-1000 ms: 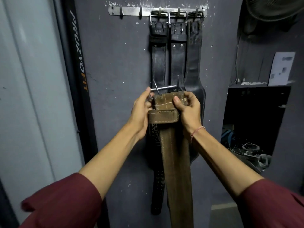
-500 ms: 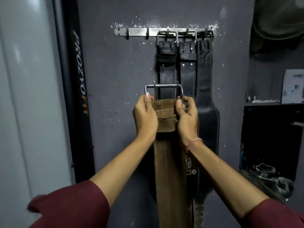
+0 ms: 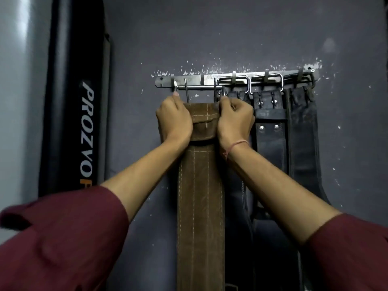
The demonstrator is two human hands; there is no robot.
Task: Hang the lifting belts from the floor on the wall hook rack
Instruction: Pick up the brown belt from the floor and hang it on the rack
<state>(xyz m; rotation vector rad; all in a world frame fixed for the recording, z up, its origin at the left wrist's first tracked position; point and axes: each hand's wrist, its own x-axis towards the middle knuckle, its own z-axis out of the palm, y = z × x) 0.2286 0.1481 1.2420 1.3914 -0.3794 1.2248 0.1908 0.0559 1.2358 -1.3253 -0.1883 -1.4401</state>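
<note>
A brown leather lifting belt [image 3: 199,206] hangs straight down between my arms. My left hand [image 3: 174,119] grips its top left edge and my right hand [image 3: 235,120] grips its top right edge. Its metal buckle [image 3: 197,87] is raised to the lower edge of the steel wall hook rack [image 3: 189,79], over the rack's left hooks. Whether the buckle sits on a hook I cannot tell. Three black lifting belts [image 3: 270,131] hang by their buckles from the rack's right hooks, partly behind my right hand.
A tall black padded post [image 3: 75,97] marked PROZVOFIT stands against the grey wall [image 3: 231,34] left of the rack. A pale panel [image 3: 19,101] fills the far left.
Both hands have lifted the brown belt up, bringing its buckle from chest height to the rack's left hooks. My view has moved closer to the wall and tilted upward.
</note>
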